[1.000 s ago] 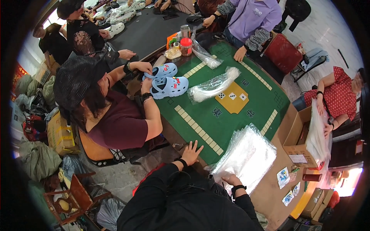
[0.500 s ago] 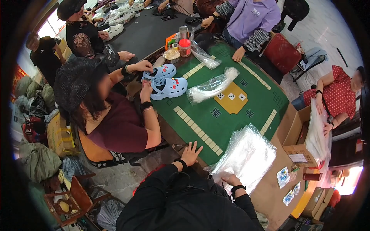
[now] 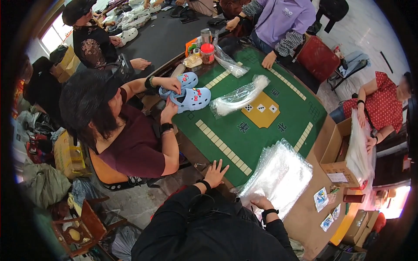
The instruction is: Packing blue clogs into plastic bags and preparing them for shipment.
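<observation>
My left hand (image 3: 215,172) rests flat with fingers spread on the near edge of the green game table (image 3: 278,117), holding nothing. My right hand (image 3: 260,202) has its fingers curled on the near edge of a stack of clear plastic bags (image 3: 278,176) lying at the table's near right corner. Both my sleeves are black. Across the table to the left, a person in a maroon shirt (image 3: 135,143) holds a pair of light blue clogs (image 3: 189,95) with both hands. A rolled clear bag (image 3: 239,95) lies beside the clogs.
A cardboard box (image 3: 337,152) with more bags stands at right, beside a person in a red dotted top (image 3: 379,106). A person in purple (image 3: 283,21) sits at the far side. Jars and cups (image 3: 204,48) stand at the far corner. Small sticker packets (image 3: 322,198) lie on the brown surface.
The person in maroon has leaned back and turned their head while working on the clogs. My hands stay in nearly the same places.
</observation>
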{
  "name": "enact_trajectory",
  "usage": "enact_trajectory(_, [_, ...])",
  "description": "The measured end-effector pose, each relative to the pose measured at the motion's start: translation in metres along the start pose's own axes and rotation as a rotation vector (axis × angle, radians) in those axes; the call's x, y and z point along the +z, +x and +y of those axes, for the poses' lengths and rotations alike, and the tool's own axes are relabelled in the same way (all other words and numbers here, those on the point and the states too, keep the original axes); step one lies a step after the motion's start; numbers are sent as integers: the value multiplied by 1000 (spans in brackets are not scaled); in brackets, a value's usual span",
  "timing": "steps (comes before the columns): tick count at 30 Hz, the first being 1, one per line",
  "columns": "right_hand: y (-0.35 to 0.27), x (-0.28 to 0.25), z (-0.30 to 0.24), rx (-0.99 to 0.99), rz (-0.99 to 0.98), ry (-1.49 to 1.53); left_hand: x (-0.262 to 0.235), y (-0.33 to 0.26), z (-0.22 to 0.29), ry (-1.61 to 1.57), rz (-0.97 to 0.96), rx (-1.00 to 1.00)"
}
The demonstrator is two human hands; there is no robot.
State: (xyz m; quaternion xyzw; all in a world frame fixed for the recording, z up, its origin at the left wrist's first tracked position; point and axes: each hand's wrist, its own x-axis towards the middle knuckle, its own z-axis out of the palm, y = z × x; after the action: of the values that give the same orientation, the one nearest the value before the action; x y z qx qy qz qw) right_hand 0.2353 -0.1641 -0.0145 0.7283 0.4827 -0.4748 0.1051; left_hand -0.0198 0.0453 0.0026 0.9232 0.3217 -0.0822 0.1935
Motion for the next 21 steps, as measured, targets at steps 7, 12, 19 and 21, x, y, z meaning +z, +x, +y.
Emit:
enact_trajectory(7, [-5, -1, -1, 76, 21, -32, 0, 3, 2, 16, 14, 20])
enact_trajectory(12, [-22, -20, -23, 64, 19, -4, 1, 0, 0, 24, 16, 12])
enact_trajectory(19, [-13, -7, -13, 101, 30, -28, -3, 0, 3, 32, 16, 6])
enact_trajectory(21, [-5, 1, -2, 117, 33, -27, -4, 1, 4, 50, 21, 7])
